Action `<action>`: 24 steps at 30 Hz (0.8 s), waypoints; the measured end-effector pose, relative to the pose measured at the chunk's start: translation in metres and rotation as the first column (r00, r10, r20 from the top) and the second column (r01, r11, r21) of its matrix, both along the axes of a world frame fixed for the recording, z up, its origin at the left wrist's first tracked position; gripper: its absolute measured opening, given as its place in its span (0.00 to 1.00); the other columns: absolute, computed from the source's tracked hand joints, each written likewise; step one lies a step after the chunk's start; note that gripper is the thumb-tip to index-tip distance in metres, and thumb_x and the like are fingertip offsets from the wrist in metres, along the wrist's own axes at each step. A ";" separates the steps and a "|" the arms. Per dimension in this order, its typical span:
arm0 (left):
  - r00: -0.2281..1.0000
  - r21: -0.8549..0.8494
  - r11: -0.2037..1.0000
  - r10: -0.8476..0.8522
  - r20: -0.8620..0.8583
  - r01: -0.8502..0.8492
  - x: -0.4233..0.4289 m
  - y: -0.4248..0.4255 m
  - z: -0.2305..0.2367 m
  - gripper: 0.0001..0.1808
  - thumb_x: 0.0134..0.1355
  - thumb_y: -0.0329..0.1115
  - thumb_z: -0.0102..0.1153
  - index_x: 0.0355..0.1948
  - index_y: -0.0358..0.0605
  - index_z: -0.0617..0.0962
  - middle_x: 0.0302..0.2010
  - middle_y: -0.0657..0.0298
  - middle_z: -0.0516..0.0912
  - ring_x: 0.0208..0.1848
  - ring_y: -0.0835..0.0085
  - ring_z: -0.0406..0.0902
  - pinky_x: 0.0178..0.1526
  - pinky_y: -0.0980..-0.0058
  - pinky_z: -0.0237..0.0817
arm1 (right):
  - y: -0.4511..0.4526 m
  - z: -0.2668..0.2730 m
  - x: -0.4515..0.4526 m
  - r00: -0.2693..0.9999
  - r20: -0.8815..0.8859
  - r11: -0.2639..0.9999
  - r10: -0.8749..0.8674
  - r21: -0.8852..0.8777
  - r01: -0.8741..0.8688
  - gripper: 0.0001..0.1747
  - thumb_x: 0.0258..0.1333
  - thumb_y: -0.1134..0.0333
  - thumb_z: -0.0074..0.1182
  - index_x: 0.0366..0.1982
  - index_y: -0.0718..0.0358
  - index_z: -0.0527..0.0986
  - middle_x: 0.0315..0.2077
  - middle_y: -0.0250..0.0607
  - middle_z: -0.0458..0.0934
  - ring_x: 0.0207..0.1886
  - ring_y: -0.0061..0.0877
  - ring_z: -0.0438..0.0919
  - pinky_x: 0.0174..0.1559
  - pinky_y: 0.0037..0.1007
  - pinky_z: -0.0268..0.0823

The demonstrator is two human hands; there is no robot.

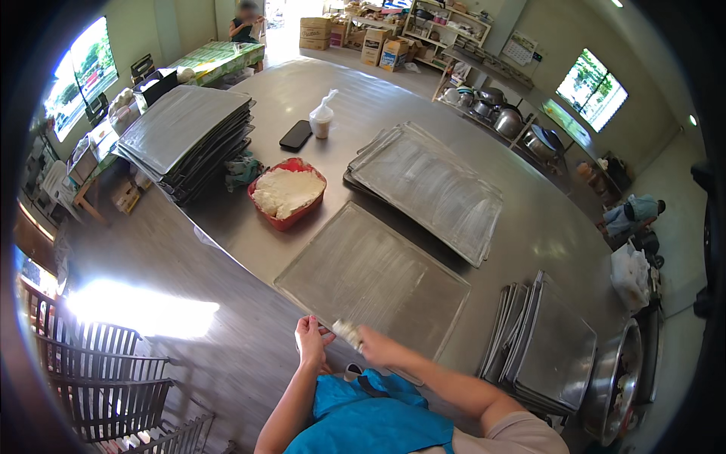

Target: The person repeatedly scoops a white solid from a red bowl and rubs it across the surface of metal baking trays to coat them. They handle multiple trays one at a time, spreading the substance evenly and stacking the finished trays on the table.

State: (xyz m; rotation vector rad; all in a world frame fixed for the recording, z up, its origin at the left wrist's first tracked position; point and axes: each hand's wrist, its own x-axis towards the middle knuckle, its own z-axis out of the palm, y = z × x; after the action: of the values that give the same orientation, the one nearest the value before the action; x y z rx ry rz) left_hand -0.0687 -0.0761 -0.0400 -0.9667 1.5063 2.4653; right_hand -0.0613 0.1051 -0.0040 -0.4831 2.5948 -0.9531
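A flat metal baking tray (374, 272) lies before me at the table's near edge, its surface streaked with a pale film. My left hand (311, 343) pinches the tray's near rim between thumb and fingers. Gripped in my right hand (377, 347) is a whitish, coated applicator (347, 333), perhaps a brush, held at the same rim; motion blurs it. Beyond the tray stands a red plastic tub (290, 218) filled with a pale, creamy paste. To its right, a stack of smeared trays (425, 181) rests on the steel table (334, 249).
A tall tray stack (187, 125) stands left, beside a crumpled cloth (243, 170). A phone (295, 135) and bagged cup (321, 122) lie farther back. Upright trays (558, 346) and a large metal bowl (615, 383) are at right. Black crates (108, 408) stand lower left. Two people are farther off.
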 end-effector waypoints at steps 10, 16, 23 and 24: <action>0.966 0.063 0.966 -0.253 0.055 0.250 0.034 0.028 -0.003 0.11 0.66 0.35 0.46 0.43 0.37 0.67 0.33 0.58 0.76 0.29 0.70 0.78 0.30 0.72 0.75 | 0.142 -0.004 -0.119 0.843 -0.537 0.640 -0.032 0.637 0.430 0.13 0.49 0.71 0.48 0.40 0.64 0.70 0.38 0.45 0.71 0.41 0.37 0.72 0.40 0.34 0.66; 0.967 0.050 0.967 -0.251 0.038 0.249 0.035 0.040 0.005 0.06 0.67 0.32 0.41 0.38 0.39 0.65 0.30 0.56 0.76 0.27 0.68 0.79 0.28 0.69 0.77 | 0.066 -0.014 -0.022 0.859 -0.508 0.667 0.067 0.663 0.340 0.13 0.53 0.68 0.41 0.39 0.65 0.70 0.38 0.46 0.71 0.42 0.35 0.71 0.41 0.33 0.64; 0.985 -0.024 0.985 -0.170 0.038 0.171 0.039 0.046 0.001 0.05 0.64 0.28 0.46 0.38 0.39 0.66 0.30 0.60 0.73 0.28 0.72 0.77 0.26 0.73 0.76 | 0.032 0.014 0.064 0.996 -0.074 0.943 0.038 0.332 -0.011 0.22 0.44 0.74 0.50 0.45 0.71 0.67 0.40 0.53 0.71 0.43 0.46 0.72 0.46 0.43 0.66; 0.980 -0.061 0.978 -0.197 0.000 0.197 0.040 0.046 0.000 0.05 0.64 0.27 0.47 0.38 0.39 0.66 0.30 0.60 0.73 0.28 0.72 0.77 0.26 0.74 0.76 | 0.045 0.012 0.055 0.999 -0.043 0.958 -0.003 0.286 0.015 0.24 0.42 0.74 0.51 0.46 0.71 0.66 0.42 0.55 0.71 0.44 0.48 0.72 0.48 0.43 0.66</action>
State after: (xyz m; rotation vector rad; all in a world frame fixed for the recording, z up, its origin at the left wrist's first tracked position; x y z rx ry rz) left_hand -0.0282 -0.0300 -0.0403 -0.7769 1.6030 2.2993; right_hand -0.0059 0.1504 0.0078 -0.4171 2.7137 -0.5586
